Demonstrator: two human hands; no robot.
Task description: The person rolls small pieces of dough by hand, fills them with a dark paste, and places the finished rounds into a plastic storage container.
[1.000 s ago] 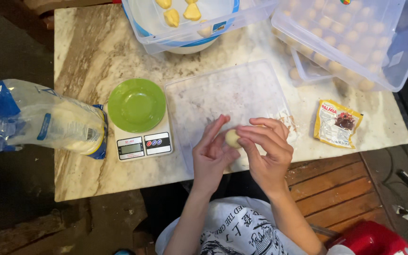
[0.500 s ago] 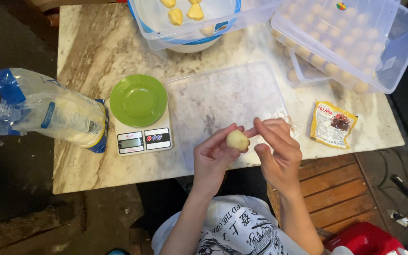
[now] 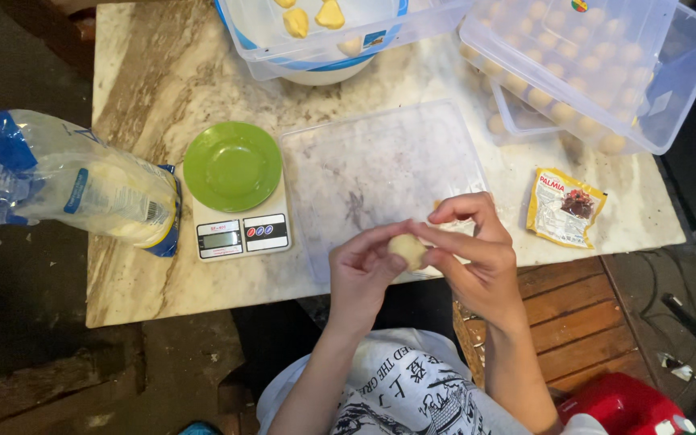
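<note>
A small pale dough ball [image 3: 407,249] sits between the fingertips of both hands, just above the near edge of the marble table [image 3: 147,80]. My left hand [image 3: 362,274] cups it from the left and below. My right hand [image 3: 477,256] pinches it from the right with thumb and fingers. Directly beyond the hands lies a flat clear plastic lid [image 3: 380,173] dusted with flour.
A green plate [image 3: 233,166] rests on a white kitchen scale [image 3: 241,234]. A clear bag of flour [image 3: 78,189] lies at the left edge. A clear box of dough balls [image 3: 586,68] stands at back right, a tub [image 3: 324,36] at back centre, a yellow packet [image 3: 564,206] at right.
Both hands have drawn back with the dough ball from over the floured lid toward the table's near edge. The fingers have shifted around the ball.
</note>
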